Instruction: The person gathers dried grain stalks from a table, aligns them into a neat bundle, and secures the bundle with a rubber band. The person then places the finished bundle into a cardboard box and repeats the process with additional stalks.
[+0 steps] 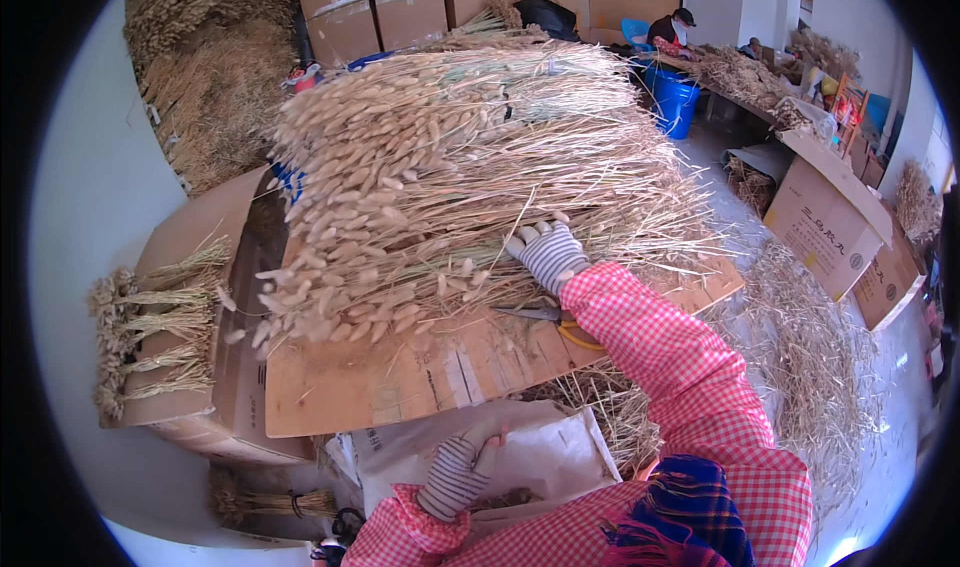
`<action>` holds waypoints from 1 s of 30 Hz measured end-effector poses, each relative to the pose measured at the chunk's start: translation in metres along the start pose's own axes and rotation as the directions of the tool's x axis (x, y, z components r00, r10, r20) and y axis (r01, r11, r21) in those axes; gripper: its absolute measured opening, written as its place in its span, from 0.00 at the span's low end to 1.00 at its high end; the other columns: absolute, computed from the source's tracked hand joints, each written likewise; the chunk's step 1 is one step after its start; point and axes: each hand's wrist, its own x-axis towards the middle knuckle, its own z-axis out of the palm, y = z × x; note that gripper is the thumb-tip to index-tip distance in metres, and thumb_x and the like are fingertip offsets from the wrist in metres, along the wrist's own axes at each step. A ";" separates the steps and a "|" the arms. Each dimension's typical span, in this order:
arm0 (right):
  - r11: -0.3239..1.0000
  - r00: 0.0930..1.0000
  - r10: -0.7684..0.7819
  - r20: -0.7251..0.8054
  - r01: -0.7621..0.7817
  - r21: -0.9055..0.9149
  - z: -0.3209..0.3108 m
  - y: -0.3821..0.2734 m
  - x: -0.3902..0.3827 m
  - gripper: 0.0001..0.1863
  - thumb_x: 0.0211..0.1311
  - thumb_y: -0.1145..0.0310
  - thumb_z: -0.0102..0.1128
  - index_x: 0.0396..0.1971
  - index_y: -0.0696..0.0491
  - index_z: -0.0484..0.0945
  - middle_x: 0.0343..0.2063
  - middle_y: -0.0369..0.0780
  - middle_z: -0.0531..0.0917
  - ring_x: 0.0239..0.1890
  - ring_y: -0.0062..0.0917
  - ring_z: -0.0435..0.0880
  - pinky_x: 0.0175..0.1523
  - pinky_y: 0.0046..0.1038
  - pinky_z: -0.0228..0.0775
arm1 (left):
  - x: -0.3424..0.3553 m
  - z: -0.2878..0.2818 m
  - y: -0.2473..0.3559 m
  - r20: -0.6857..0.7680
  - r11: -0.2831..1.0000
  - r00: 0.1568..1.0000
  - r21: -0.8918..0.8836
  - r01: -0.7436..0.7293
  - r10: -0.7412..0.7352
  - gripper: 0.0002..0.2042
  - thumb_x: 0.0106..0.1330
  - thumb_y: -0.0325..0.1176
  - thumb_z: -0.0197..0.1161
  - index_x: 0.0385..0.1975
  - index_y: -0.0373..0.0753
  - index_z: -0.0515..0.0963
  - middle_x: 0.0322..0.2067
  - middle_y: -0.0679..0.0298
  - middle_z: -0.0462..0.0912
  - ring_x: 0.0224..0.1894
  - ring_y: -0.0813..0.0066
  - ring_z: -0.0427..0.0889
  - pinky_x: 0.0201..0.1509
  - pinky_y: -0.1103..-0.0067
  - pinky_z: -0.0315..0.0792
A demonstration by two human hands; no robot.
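Note:
My right hand [543, 250], in a striped glove with pale fingertips, reaches into a wide pile of dried grass stalks with fluffy oval heads [350, 167], its fingers curled round some stalks. Just below it, scissors with yellow handles [578, 335] lie on the wooden board [380, 387] under the pile, partly hidden by my sleeve. My left hand [463, 472], also in a striped glove, is low in front of the board, over a white sack [550, 447], fingers loosely bent and apart, with nothing visible in them.
Tied bundles [160, 332] lie on a cardboard box [220, 257] at left. Cardboard boxes [820, 217] stand at right beside loose straw [800, 387]. Behind are stacked cartons [400, 2], a blue bucket [671, 102] and another person [668, 37] at a long table heaped with plants.

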 end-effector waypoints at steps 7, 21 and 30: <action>0.989 0.991 0.132 -0.010 -0.131 0.065 -0.009 0.026 0.002 0.19 0.63 0.68 0.44 0.55 0.46 0.68 0.48 0.43 0.78 0.52 0.35 0.77 0.56 0.44 0.63 | -0.028 -0.003 -0.007 -0.070 0.998 0.996 -0.012 0.062 -0.062 0.09 0.65 0.26 0.52 0.42 0.34 0.77 0.29 0.57 0.81 0.33 0.70 0.82 0.39 0.77 0.75; 0.957 0.989 0.038 -0.144 0.005 0.289 -0.053 -0.013 -0.056 0.23 0.52 0.60 0.59 0.50 0.50 0.72 0.51 0.45 0.73 0.55 0.41 0.71 0.59 0.44 0.60 | -0.059 0.003 -0.028 -0.045 0.968 0.968 -0.059 0.244 -0.247 0.10 0.67 0.27 0.50 0.43 0.32 0.76 0.30 0.59 0.83 0.35 0.72 0.83 0.42 0.78 0.75; 0.997 0.997 0.007 -0.077 0.000 0.081 -0.038 -0.033 -0.004 0.13 0.60 0.60 0.52 0.43 0.46 0.77 0.45 0.38 0.79 0.52 0.34 0.76 0.56 0.44 0.61 | -0.060 0.009 -0.022 0.001 0.965 0.967 -0.072 0.253 -0.253 0.10 0.67 0.27 0.50 0.44 0.33 0.75 0.31 0.60 0.81 0.35 0.72 0.80 0.43 0.78 0.73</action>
